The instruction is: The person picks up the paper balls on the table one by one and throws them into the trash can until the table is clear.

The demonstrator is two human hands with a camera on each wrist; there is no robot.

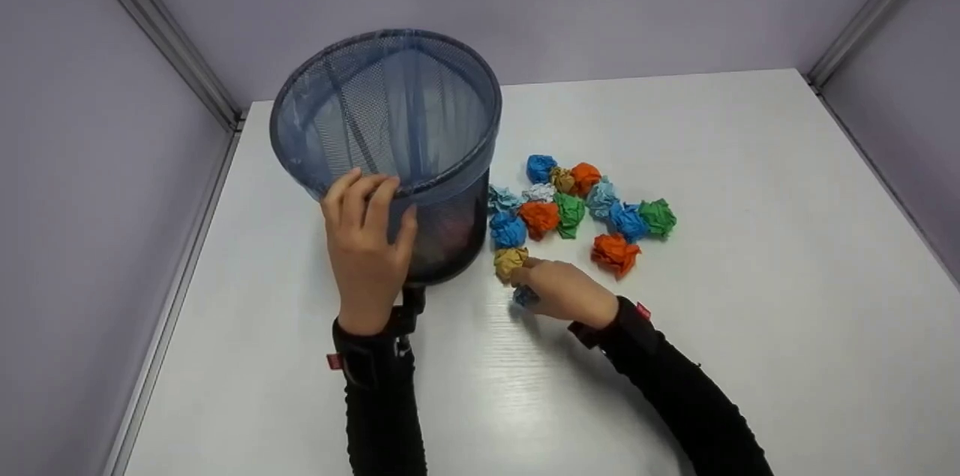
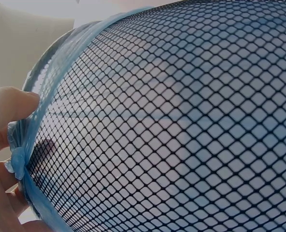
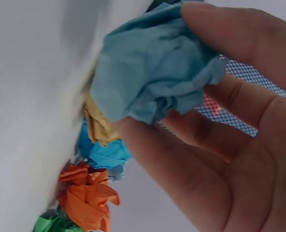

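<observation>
A black mesh wastebasket [image 1: 457, 236] lined with a translucent blue bag [image 1: 412, 108] stands at the left of the white table. At its near rim my left hand [image 1: 367, 243] holds on, fingers over the edge; in the left wrist view the thumb and fingers [image 2: 5, 183] are at the bag's folded edge. My right hand [image 1: 570, 292] pinches a light blue crumpled paper ball [image 3: 147, 72] between thumb and fingers, close over the table. Right beside those fingertips lies a yellow paper ball [image 1: 510, 263].
Several more crumpled paper balls lie right of the basket, among them an orange one [image 1: 615, 254], a green one [image 1: 658, 218] and a blue one [image 1: 508, 230]. Pale panel walls [image 1: 600, 10] border the table [image 1: 750, 296] at the back and both sides.
</observation>
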